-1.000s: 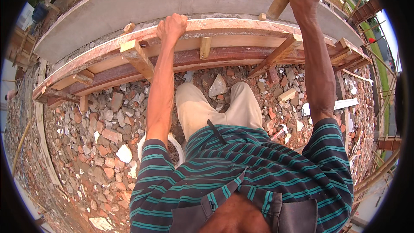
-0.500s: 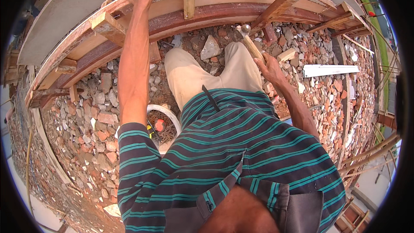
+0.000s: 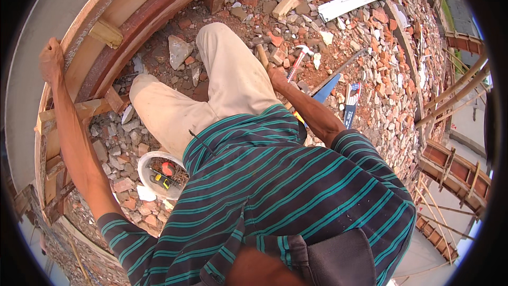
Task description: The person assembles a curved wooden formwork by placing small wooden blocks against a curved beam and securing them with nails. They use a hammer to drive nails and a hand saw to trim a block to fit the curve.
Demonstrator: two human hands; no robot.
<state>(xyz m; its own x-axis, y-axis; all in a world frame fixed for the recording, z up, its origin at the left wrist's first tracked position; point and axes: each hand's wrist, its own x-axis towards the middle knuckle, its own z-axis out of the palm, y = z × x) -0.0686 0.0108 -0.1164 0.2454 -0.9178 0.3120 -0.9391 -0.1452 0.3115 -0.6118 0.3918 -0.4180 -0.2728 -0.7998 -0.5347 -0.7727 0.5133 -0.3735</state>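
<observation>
My left hand [image 3: 52,62] is closed over the top edge of a curved wooden formwork [image 3: 79,26] at the far left. Beside my right knee, my right hand [image 3: 277,78] grips the wooden handle of a hammer [image 3: 261,54]; the knee hides its head. Just right of that hand lies a second hammer [image 3: 300,59] with a claw head and red handle. A blue tool blade [image 3: 326,88] shows partly under my right forearm. Near my left thigh stands a white bucket [image 3: 142,167] holding rusty nails, a red round object [image 3: 168,168] and a yellow-black tape measure [image 3: 163,181].
Broken brick and stone rubble [image 3: 317,26] covers the ground. Short wooden braces [image 3: 107,33] stick out from the formwork. A white strip [image 3: 360,2] lies at the far right, and a blue printed packet [image 3: 351,105] rests nearer. Bamboo poles [image 3: 450,95] stand beyond.
My view and body have turned to the right, so the formwork now sits further left. My right hand still holds the hammer, whose head has gone out of sight. The second hammer has come into view.
</observation>
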